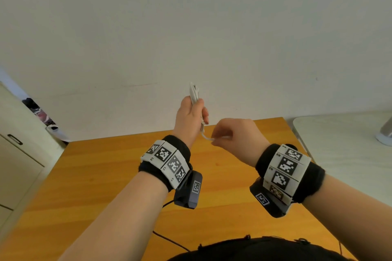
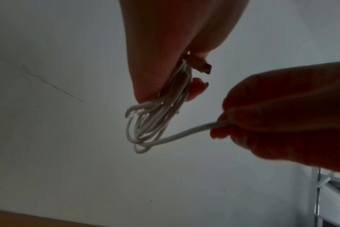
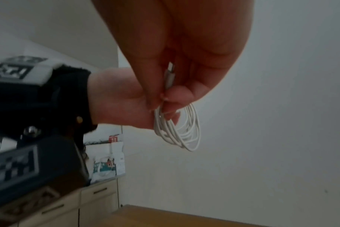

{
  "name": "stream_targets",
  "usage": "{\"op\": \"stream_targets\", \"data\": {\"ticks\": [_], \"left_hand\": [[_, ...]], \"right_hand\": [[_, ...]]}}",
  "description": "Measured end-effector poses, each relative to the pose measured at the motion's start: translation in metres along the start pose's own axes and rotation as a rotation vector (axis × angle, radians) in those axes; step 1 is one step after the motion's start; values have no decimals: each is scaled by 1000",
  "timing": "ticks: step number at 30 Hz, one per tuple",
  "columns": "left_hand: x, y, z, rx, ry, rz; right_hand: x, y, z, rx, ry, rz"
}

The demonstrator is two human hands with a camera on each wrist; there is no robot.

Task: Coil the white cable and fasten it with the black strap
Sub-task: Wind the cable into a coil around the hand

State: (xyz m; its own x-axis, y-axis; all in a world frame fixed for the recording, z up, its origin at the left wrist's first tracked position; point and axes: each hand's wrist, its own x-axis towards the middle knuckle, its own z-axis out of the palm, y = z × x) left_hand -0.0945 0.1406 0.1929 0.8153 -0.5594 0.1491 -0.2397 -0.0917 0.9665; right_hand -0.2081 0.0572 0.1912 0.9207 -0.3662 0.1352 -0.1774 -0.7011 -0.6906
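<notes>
Holding one white cable: two hands, left hand, right hand.

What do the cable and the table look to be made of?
Cable: white plastic or rubber sheath, smooth and slightly glossy, bending into soft loops; its plug has a metallic-looking tip. Table: wood or wood-look laminate, orange-brown with faint grain lines and a mild sheen.
</notes>
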Motion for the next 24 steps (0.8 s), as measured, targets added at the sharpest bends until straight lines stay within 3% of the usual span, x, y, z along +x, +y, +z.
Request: {"op": "stream_targets", "data": {"ticks": [5, 9, 11, 16, 20, 24], "left_hand": [[-9, 2, 0, 126, -140, 26], [-13, 3, 1, 223, -209, 40], [-14, 3, 1, 274, -237, 31], [-20, 3, 1, 166, -374, -133], [-19, 4, 4, 97, -443, -212], [-20, 5, 3, -158, -557, -405]], "right_hand": [[1, -2, -2, 360, 29, 61], [1, 0, -5, 477, 43, 97], [1, 2, -5, 463, 70, 83], [6, 15, -7, 156, 233, 49], [8, 27, 0, 176, 277, 52], [8, 30, -2, 199, 99, 11]]}}
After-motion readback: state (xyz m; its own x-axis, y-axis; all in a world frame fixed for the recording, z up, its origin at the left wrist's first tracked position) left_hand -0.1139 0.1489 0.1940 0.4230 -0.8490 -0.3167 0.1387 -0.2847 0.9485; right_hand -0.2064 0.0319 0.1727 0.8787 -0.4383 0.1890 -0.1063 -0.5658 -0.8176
